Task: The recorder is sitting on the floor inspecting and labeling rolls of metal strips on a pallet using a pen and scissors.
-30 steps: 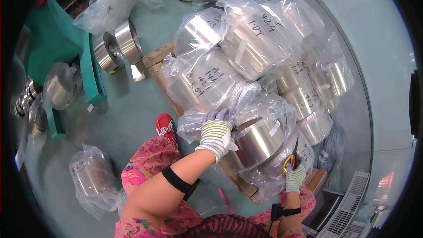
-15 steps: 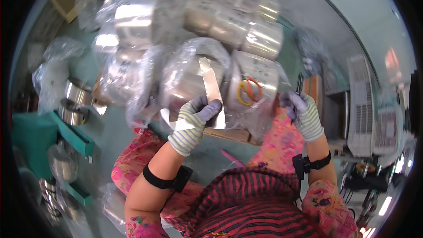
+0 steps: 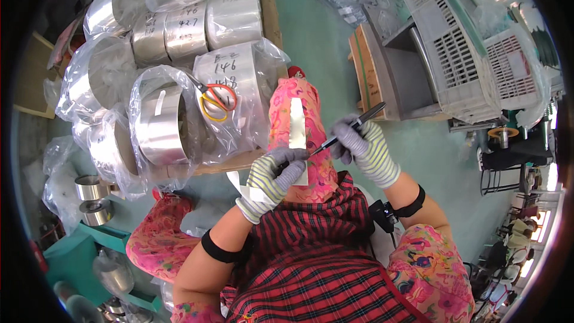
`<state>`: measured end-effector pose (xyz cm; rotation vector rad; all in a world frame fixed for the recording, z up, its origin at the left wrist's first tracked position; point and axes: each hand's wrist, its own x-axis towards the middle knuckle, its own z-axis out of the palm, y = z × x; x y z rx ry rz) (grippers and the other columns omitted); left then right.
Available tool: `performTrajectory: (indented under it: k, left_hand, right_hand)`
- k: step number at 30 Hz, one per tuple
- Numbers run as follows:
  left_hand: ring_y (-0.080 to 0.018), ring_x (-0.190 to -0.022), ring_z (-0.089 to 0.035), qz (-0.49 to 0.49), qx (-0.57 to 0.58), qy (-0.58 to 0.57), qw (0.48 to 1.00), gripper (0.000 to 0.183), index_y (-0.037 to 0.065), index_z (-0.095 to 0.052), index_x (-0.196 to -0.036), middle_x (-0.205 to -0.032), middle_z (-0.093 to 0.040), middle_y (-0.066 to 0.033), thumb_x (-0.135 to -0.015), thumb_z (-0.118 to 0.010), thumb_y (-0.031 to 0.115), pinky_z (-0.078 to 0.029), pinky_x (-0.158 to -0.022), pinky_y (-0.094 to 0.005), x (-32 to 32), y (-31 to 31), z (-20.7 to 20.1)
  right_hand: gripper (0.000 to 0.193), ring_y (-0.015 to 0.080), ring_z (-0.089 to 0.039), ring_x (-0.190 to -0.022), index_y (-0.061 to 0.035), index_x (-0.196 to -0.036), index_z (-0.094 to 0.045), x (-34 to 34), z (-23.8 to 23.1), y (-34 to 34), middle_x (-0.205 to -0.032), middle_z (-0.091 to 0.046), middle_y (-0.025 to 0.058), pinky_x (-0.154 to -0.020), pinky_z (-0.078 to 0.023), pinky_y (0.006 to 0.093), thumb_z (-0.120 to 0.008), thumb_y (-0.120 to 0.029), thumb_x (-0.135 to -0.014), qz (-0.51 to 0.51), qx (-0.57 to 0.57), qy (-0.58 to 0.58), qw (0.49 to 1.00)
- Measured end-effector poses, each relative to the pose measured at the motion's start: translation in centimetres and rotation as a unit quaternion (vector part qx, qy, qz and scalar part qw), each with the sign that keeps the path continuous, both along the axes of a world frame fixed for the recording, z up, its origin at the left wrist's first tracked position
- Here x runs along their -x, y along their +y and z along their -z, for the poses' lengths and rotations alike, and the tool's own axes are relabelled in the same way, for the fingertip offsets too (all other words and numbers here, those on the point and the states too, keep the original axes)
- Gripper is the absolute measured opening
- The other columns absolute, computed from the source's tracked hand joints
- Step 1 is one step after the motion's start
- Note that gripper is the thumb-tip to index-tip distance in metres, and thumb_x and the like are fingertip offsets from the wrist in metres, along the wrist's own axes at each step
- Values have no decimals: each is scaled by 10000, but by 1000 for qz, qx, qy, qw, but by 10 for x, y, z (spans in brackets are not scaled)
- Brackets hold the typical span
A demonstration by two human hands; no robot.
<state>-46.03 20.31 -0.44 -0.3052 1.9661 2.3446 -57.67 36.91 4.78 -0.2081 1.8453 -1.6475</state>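
Observation:
My left hand (image 3: pixel 272 179), in a grey glove with yellow-striped cuff, is closed on a long pale shiny strip (image 3: pixel 297 122) that stands up over my floral trouser leg. White tape or paper (image 3: pixel 235 179) sticks out beside that glove. My right hand (image 3: pixel 366 151), gloved alike, is closed around a black marker pen (image 3: pixel 372 112). The marker slants down to the left, its lower end at my left fingertips; whether it touches the strip is hard to tell. Scissors (image 3: pixel 219 100) with red and yellow handles lie on a plastic-wrapped metal roll (image 3: pixel 230 75).
Several wrapped silvery rolls (image 3: pixel 161 125) sit on a wooden pallet (image 3: pixel 239 158) ahead and left. Bare metal rings (image 3: pixel 92 188) and a teal stand (image 3: pixel 75 263) are at the left. Grey plastic crates (image 3: pixel 460 54) and a wooden board (image 3: pixel 365 66) stand to the right.
My view has swung right, so the rolls now appear farther left. My right hand has come closer to my left, bringing the marker's lower end to the left fingers. The strip stays held.

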Motion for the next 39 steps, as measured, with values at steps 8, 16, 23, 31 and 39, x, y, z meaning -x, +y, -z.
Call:
performTrajectory:
  k: [8, 16, 23, 31, 39]
  left_hand:
    - [-141, -794, -579, 86, 165, -155, 970, 229, -4, -561, -983, -859, -626, -93, -787, -617, 103, -467, -720, -283, 4, 19, 22]
    - [-150, -867, -560, 48, 4, -130, 990, 444, 33, -444, -1108, -887, -570, -69, -714, -646, 1, -432, -787, -269, 2, 11, 37]
    - [-107, -706, -540, 53, 193, -238, 950, 382, 2, -538, -999, -817, -600, -62, -696, -736, 128, -455, -626, -239, 27, 13, 31]
    - [-115, -658, -551, 38, 174, -230, 957, 298, -13, -647, -838, -715, -632, -57, -719, -714, 252, -439, -610, -257, 32, 4, 24]
    - [-224, -616, -525, 77, 397, -262, 876, 487, 40, -657, -680, -594, -604, -91, -674, -662, 527, -238, -887, -324, 48, 20, 26]
  right_hand:
    - [143, 72, -542, -556, -65, -793, -514, -4, 61, 25, -712, -614, 45, -490, -431, 209, -621, -156, -824, 55, 153, -18, 986]
    - [224, 157, -618, -648, -15, -883, -535, 0, 115, 18, -802, -634, 133, -508, -472, 237, -554, -238, -870, 28, 176, -47, 983]
    - [250, 135, -615, -675, -25, -839, -533, 0, 124, 10, -753, -616, 82, -530, -479, 229, -590, -268, -845, 61, 186, -68, 978]
    - [134, 107, -577, -573, -41, -827, -539, 8, 124, 9, -673, -617, 60, -516, -463, 219, -598, -161, -836, 68, 188, -74, 977]
    - [163, 107, -567, -566, -20, -770, -551, 5, 131, 13, -649, -611, 60, -532, -452, 241, -601, -163, -831, 26, 102, 109, 988]
